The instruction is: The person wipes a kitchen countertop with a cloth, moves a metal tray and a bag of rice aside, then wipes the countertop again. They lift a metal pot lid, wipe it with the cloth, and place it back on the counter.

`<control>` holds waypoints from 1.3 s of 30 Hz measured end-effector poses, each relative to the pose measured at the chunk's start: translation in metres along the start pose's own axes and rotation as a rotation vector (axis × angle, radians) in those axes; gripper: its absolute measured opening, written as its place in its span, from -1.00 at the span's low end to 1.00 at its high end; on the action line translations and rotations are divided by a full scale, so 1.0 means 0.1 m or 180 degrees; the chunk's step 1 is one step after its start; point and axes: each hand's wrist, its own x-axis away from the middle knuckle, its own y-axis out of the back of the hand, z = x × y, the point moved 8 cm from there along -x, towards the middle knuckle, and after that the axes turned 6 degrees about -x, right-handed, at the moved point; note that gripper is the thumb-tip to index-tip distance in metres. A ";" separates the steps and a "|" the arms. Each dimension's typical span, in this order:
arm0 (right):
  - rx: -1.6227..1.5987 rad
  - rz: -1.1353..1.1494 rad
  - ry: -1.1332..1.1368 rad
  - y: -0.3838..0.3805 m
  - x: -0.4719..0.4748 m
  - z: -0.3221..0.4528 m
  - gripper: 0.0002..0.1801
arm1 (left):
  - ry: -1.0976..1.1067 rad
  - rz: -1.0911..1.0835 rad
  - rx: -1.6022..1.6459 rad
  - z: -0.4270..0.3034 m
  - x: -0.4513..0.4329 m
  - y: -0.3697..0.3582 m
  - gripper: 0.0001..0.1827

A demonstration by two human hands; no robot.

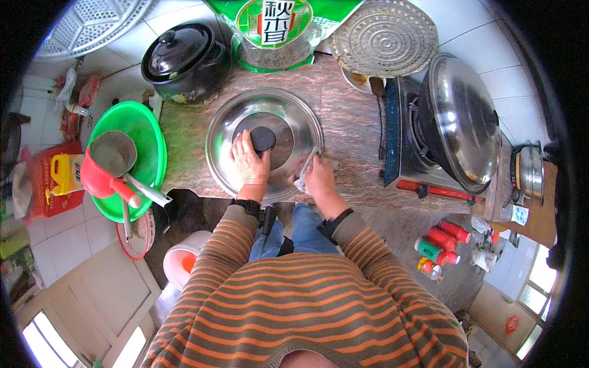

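A round stainless-steel lid point(224, 120) lies on the marble-patterned countertop point(184, 138), its black knob point(263, 139) facing up. My left hand point(251, 163) grips that knob from the near left side, thumb and fingers around it. In my right hand point(320, 175) is a bunched greyish cloth point(304, 172), pressed against the lid's right rim. The fingers hide part of the cloth.
Behind the lid stand a black lidded pot point(184, 60) and a green printed bag point(276, 27). A gas stove point(409, 133) carrying a covered wok point(464, 124) is at right. Left, a green basin point(154, 138) holds a red ladle point(99, 177) and a saucepan point(114, 149).
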 end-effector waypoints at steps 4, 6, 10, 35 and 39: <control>-0.0213 -0.0482 0.0441 0.02 0.13 0.00 -0.55 | 0.0125 -0.0046 0.0094 -0.02 0.07 0.10 -0.18; -0.0441 -0.0388 0.0675 0.04 -0.19 -0.02 -0.57 | 0.0100 -0.0087 -0.0216 -0.06 0.18 0.25 -0.19; -0.0490 -0.0628 0.1267 0.26 -0.93 0.12 -0.64 | 0.0141 0.1189 -0.0098 0.02 0.35 0.32 -0.27; -0.0610 -0.0588 0.1720 0.34 0.47 0.27 -0.63 | -0.2001 0.0891 -0.0085 -0.75 0.00 -0.03 -0.81; -0.0292 -0.0582 0.2185 0.34 -0.53 0.68 -0.69 | -0.1988 0.1011 -0.0225 -0.76 0.00 -0.04 -0.79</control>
